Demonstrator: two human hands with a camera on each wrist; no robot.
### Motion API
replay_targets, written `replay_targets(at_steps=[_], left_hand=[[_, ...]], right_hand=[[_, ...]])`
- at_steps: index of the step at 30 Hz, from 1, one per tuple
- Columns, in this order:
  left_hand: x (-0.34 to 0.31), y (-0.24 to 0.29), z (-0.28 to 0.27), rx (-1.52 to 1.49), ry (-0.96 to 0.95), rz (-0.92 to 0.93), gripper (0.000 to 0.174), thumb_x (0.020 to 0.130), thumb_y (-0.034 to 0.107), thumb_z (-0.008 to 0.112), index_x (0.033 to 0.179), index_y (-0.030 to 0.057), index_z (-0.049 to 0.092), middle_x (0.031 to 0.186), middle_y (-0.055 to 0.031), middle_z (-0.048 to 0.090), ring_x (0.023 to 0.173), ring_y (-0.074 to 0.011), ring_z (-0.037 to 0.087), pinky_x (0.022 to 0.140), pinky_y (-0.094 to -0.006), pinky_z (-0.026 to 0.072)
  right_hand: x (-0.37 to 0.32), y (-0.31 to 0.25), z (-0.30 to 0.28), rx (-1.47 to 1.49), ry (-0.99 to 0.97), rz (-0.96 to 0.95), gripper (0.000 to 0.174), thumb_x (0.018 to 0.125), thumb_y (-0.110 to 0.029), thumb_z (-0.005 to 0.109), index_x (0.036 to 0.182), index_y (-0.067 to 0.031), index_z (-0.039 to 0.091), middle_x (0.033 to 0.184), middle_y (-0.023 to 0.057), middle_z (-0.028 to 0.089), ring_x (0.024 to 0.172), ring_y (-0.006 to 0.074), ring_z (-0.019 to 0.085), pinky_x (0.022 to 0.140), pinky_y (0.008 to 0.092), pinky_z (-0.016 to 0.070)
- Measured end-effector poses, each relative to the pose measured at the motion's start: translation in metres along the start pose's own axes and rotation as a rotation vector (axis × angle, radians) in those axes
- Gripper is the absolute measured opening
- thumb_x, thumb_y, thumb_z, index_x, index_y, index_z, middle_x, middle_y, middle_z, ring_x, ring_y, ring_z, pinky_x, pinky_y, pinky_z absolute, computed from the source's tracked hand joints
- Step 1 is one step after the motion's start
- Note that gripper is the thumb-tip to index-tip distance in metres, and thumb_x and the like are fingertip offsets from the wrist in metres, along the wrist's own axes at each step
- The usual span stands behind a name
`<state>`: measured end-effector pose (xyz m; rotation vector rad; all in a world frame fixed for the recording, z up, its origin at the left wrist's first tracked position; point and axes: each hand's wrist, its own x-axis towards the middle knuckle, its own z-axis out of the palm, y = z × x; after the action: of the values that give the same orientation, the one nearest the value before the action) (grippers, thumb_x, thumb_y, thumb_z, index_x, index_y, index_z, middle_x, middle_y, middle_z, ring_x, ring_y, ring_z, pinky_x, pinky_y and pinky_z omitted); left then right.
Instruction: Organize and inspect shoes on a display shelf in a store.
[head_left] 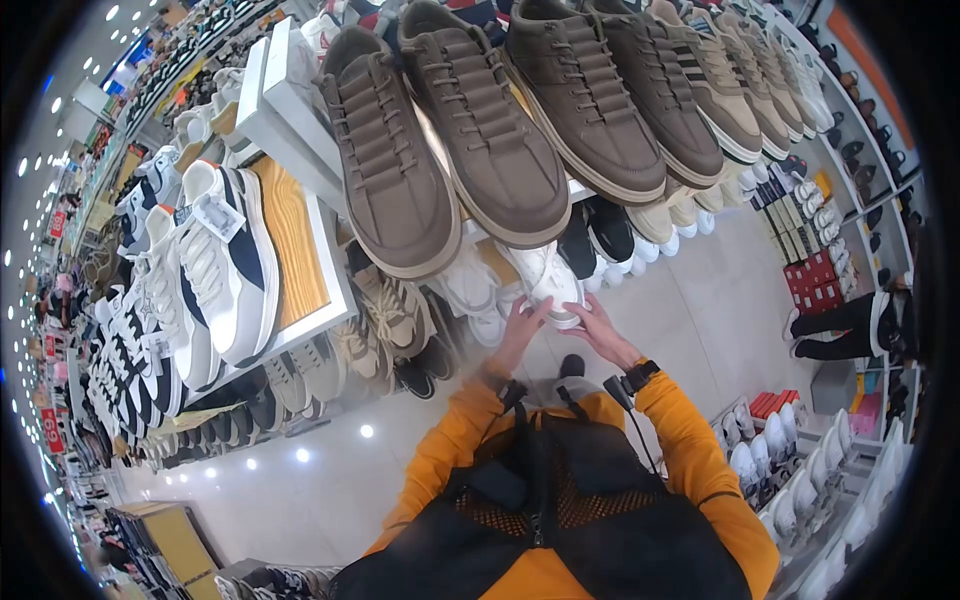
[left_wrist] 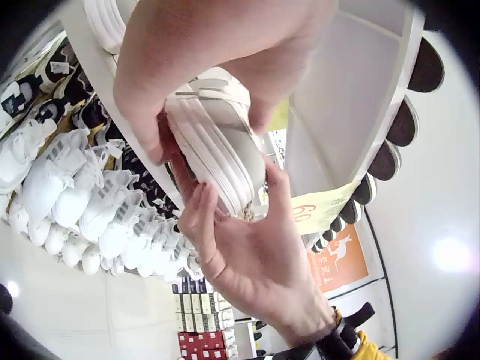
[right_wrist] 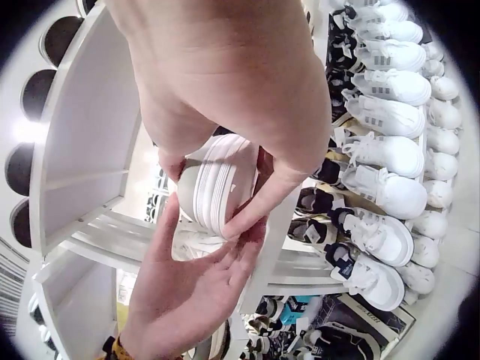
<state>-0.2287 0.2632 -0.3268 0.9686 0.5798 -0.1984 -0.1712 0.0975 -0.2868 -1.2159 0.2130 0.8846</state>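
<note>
A white sneaker with a thick ribbed sole sits between both hands under the front of the display shelf. My left hand grips one side of its toe end. On the opposite side, my right hand holds it with fingers curled round the sole. The left wrist view shows the layered sole tilted between the two hands, the thumbs and fingertips pressed to its edges. Seen from the right wrist, the sneaker has its toe partly covered by the fingers.
Large brown shoes stand on the shelf just above the hands. To the left, white and navy sneakers rest on a wood-topped display. More white shoes line a rack at right. Another person's dark-clad legs show farther off.
</note>
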Motion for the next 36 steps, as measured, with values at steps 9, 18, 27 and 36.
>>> replay_targets(at_steps=[9,18,27,36], left_hand=[[0.002,0.011,-0.014,-0.45,-0.007,0.077,0.065,0.093,0.058,0.045,0.142,0.0175,0.031,0.129,-0.0048,0.044,0.121,-0.0224,0.044,0.103,-0.0412,0.0362],[-0.066,0.014,-0.048,-0.574,-0.09,-0.086,0.079,0.09,0.07,0.034,0.144,0.0128,0.034,0.136,-0.0071,0.046,0.125,-0.0278,0.044,0.107,-0.052,0.0295],[-0.058,-0.106,-0.179,-0.111,-0.218,-0.284,0.081,0.092,0.065,0.034,0.147,0.0057,0.029,0.143,-0.01,0.041,0.128,-0.0227,0.043,0.105,-0.0381,0.0363],[-0.087,-0.09,-0.118,0.14,-0.317,-0.141,0.066,0.096,0.027,0.055,0.148,0.0041,0.021,0.144,-0.0077,0.038,0.131,-0.018,0.037,0.11,-0.0354,0.0293]], right_hand=[[-0.041,-0.033,-0.085,-0.263,-0.171,-0.014,0.045,0.087,-0.016,0.062,0.127,-0.0059,0.044,0.121,0.0082,0.054,0.109,0.0167,0.056,0.088,0.0318,0.0497],[-0.017,-0.05,-0.142,-0.187,-0.184,0.012,0.055,0.09,-0.039,0.053,0.132,-0.0038,0.044,0.119,0.0077,0.058,0.114,0.0182,0.053,0.098,0.0326,0.0402],[0.011,-0.085,-0.076,-0.452,-0.341,0.1,0.056,0.095,-0.05,0.041,0.126,-0.0053,0.052,0.109,0.0058,0.062,0.093,0.0155,0.062,0.068,0.0304,0.0535],[0.068,-0.078,-0.035,-0.757,-0.251,0.066,0.07,0.087,-0.064,0.051,0.119,-0.0018,0.056,0.095,0.006,0.061,0.081,0.0132,0.062,0.064,0.0268,0.0534]])
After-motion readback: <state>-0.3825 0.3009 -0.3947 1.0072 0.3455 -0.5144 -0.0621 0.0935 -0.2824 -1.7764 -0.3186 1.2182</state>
